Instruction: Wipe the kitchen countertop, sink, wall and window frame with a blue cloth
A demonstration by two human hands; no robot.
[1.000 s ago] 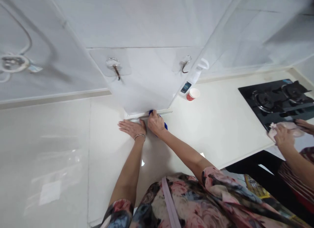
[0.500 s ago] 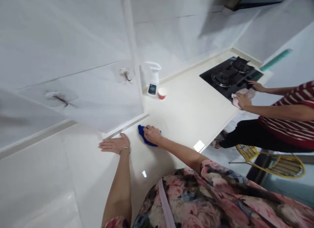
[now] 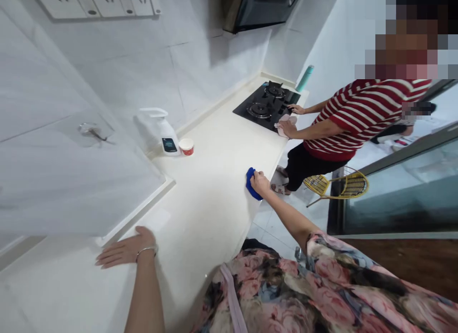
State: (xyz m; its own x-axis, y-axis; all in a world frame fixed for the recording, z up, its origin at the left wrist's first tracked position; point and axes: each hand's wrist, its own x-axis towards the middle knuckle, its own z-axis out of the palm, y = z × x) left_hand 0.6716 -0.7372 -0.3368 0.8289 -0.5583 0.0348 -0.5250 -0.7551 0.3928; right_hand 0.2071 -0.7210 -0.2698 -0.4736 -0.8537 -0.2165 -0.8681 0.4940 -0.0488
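My right hand (image 3: 261, 184) presses a bunched blue cloth (image 3: 252, 190) onto the white countertop (image 3: 200, 199), close to the counter's front edge. Its fingers are closed over the cloth. My left hand (image 3: 125, 249) lies flat on the counter with fingers stretched out, beside the foot of a tiled wall corner. A bracelet circles that wrist, and nothing is in the palm's reach but the counter surface. Beyond both hands, a white spray bottle (image 3: 167, 135) with a dark label stands upright near the wall, touching or almost touching a small red-and-white tub (image 3: 186, 147).
A co-worker (image 3: 358, 118) in a striped shirt wipes a black gas stove (image 3: 255, 109) with a pale cloth (image 3: 285, 125). A yellow woven chair (image 3: 343, 186) is behind them. The tiled wall corner (image 3: 143, 199) juts towards the counter; a hook (image 3: 93, 132) and sockets (image 3: 103, 1) are on the wall.
My right hand has slid the blue cloth from beside the wall corner to the counter's front edge. The view has turned right. My left hand still rests flat.
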